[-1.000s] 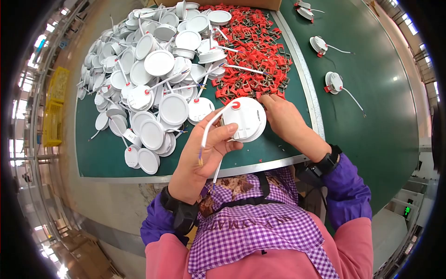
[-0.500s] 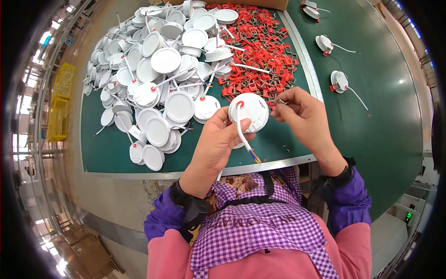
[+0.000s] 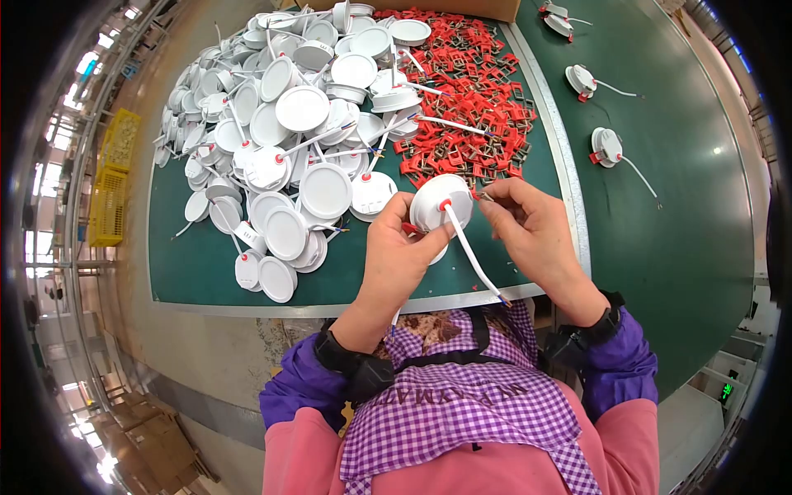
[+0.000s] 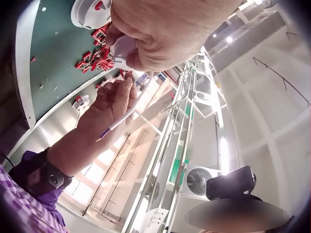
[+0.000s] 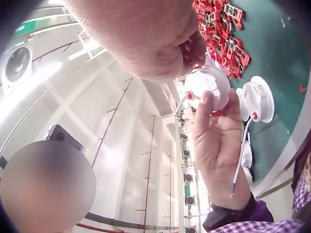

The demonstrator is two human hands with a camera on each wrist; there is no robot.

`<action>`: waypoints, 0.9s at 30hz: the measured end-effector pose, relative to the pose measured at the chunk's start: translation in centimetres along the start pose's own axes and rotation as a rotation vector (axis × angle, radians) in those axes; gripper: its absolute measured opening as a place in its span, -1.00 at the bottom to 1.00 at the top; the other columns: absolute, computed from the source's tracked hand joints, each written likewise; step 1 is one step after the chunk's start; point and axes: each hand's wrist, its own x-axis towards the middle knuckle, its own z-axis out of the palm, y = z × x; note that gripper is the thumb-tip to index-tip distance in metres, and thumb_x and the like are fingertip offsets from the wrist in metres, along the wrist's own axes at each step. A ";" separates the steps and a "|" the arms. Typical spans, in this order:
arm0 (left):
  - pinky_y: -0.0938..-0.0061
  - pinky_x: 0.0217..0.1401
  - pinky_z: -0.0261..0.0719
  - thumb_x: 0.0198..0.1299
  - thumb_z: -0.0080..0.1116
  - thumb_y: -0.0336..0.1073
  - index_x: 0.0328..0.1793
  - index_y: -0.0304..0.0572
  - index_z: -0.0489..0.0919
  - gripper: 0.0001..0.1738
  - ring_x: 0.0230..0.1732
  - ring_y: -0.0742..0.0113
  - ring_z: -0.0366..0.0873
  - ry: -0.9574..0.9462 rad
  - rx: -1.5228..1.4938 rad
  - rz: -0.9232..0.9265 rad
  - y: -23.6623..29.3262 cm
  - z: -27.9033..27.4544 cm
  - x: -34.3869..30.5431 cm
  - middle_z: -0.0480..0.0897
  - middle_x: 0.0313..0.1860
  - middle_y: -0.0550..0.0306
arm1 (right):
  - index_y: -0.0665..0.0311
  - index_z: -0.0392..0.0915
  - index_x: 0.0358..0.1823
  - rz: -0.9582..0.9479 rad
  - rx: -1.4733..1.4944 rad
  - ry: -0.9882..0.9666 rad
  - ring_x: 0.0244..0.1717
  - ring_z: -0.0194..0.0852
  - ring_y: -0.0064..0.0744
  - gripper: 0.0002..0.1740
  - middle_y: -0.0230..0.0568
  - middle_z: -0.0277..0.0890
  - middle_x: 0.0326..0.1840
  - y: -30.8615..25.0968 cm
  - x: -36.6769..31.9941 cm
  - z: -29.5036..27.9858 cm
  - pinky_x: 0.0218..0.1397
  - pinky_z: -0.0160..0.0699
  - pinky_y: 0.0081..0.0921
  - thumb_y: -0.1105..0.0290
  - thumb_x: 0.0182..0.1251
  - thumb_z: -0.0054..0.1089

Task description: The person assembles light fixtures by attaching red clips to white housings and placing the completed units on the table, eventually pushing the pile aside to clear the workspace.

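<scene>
My left hand (image 3: 393,254) grips a round white lamp (image 3: 437,202) by its edge, thumb across the back; its white cable hangs toward the table's front edge. A red piece shows at the lamp's left side, by the fingers. My right hand (image 3: 532,227) pinches a small red and metal clip (image 3: 481,195) at the lamp's right edge. In the right wrist view the left hand (image 5: 217,141) holds the lamp (image 5: 210,87) from below, while the right hand (image 5: 146,39) covers the clip. The left wrist view shows the right hand (image 4: 104,116) close to the lamp.
A heap of white lamps (image 3: 301,109) with cables covers the table's left part. Red clips (image 3: 470,99) lie piled behind the hands. Beyond a metal strip (image 3: 554,124), several lamps with clips stand on the green surface (image 3: 676,165). A cardboard edge (image 3: 462,7) borders the back.
The right hand has come from the clip pile to the lamp's right edge with a clip. The left hand has turned the lamp, and its cable now points down to the right.
</scene>
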 end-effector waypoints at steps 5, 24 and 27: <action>0.58 -0.16 0.55 0.02 0.29 -0.50 -0.09 -0.30 0.43 -0.67 -0.25 0.50 0.56 0.030 0.060 0.067 -0.1 0.2 0.1 0.58 -0.24 0.16 | 0.45 0.48 -0.21 0.080 0.235 -0.004 -0.50 0.57 -0.51 -0.85 -0.11 0.57 -0.47 0.5 -0.4 0.7 -0.42 0.50 -0.56 0.53 0.23 0.14; 0.53 -0.28 0.44 0.00 0.26 -0.46 -0.22 -0.25 0.47 -0.78 -0.35 0.44 0.46 0.053 0.361 0.373 -1.0 0.7 0.3 0.52 -0.37 0.16 | 0.48 0.51 -0.24 0.154 0.285 -0.004 -0.41 0.58 -0.58 -0.87 -0.20 0.58 -0.47 0.8 -0.6 0.6 -0.36 0.53 -0.61 0.53 0.26 0.12; 0.64 -0.30 0.43 0.05 0.29 -0.42 -0.22 -0.25 0.46 -0.77 -0.37 0.62 0.40 0.049 0.151 0.230 -1.2 0.8 0.4 0.53 -0.39 0.27 | 0.45 0.53 -0.24 0.068 0.226 0.047 -0.41 0.59 -0.57 -0.89 -0.19 0.59 -0.47 1.0 -1.1 0.8 -0.36 0.53 -0.61 0.55 0.24 0.13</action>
